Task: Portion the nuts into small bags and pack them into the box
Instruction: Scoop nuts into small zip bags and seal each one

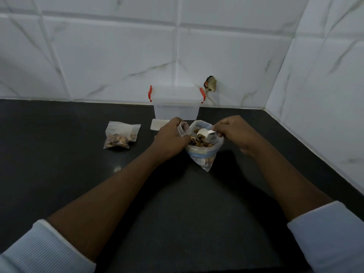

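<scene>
White marbled wall tiles [118, 56] backed a dark countertop [177, 203], and the work sat toward its rear edge. The right hand [234, 133] pinched the handle of a small white scoop [202, 133] between curled fingers, its bowl loaded with nuts [199, 143] and held just above the mouth of the large nut bag [204, 154]. The left hand [171, 138] gripped an open small bag [182, 129] beside that mouth, apparently empty and ready to receive the scoop. The large bag stood open between the hands with plenty of nuts left in it. Left of the hands, nearer the countertop's left side, lay what looked like two filled small bags [120, 135], overlapping. Flat unused bags [158, 124] rested just behind the left hand, in front of the box [176, 105]. The box stood against the rear edge with its lid on and red latches [150, 93] raised; nothing showed through its cloudy walls. Portioning seemed well underway but unfinished, and packing had not begun.
</scene>
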The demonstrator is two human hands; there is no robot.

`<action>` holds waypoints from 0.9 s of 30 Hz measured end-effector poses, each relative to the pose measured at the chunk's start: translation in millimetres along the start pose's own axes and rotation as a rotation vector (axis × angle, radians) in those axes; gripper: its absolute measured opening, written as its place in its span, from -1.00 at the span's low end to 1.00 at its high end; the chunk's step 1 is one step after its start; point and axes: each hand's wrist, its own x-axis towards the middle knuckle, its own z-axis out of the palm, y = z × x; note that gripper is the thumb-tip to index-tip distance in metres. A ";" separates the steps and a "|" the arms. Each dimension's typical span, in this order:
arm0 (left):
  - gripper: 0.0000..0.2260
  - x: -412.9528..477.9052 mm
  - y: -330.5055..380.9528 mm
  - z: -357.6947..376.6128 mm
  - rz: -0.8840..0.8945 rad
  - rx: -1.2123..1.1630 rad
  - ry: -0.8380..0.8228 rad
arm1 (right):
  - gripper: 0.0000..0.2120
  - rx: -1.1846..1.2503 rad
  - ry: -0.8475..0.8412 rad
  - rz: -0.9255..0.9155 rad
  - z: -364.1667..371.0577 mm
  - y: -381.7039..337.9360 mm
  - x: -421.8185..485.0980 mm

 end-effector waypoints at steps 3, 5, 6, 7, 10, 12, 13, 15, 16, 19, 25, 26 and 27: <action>-0.67 0.1 -0.5 -0.2 0.007 0.001 0.004 | -0.79 0.156 0.010 0.036 -6.9 2.9 3.1; -0.67 -0.6 -0.8 -0.5 0.008 0.000 0.010 | -0.81 0.248 -0.002 0.024 -9.0 1.3 3.1; -0.66 -0.9 -1.4 -0.5 0.005 -0.007 0.011 | -0.83 0.287 -0.017 0.006 -8.2 -0.8 2.3; -0.66 -1.6 -1.5 -0.8 0.006 -0.016 0.010 | -0.85 0.325 -0.038 -0.021 -6.1 -4.0 0.7; -0.63 -2.5 -1.8 -0.9 0.009 -0.045 0.005 | -0.86 0.300 -0.081 -0.155 2.5 -13.3 -5.2; -0.64 -2.7 -1.7 -0.7 0.019 -0.054 0.013 | -0.86 0.120 -0.110 -0.264 7.4 -17.9 -9.8; -0.66 -2.5 -1.6 -0.3 0.025 -0.054 0.019 | -0.85 0.028 -0.137 -0.309 9.1 -18.6 -11.2; -0.67 -2.5 -1.6 0.6 0.033 -0.049 0.025 | -0.83 -0.079 -0.173 -0.370 10.3 -17.3 -12.3; -0.66 -2.3 -2.1 1.2 0.034 -0.049 0.025 | -0.82 -0.088 -0.170 -0.383 9.9 -15.8 -11.6; -0.63 -2.9 -2.4 0.8 0.029 -0.068 0.018 | -0.84 -0.078 -0.063 -0.423 5.6 -12.3 -7.8; -0.69 -1.1 -1.7 -0.4 -0.004 -0.045 0.035 | -0.85 -0.377 -0.023 -0.444 -6.2 0.9 -0.8; -0.71 -0.9 -1.3 -0.6 -0.011 -0.046 0.036 | -0.83 -0.458 -0.073 -0.427 -3.4 3.3 1.4; -0.71 -1.1 -0.7 -1.1 -0.016 -0.047 0.032 | -0.82 -0.538 -0.109 -0.409 -0.2 5.4 4.0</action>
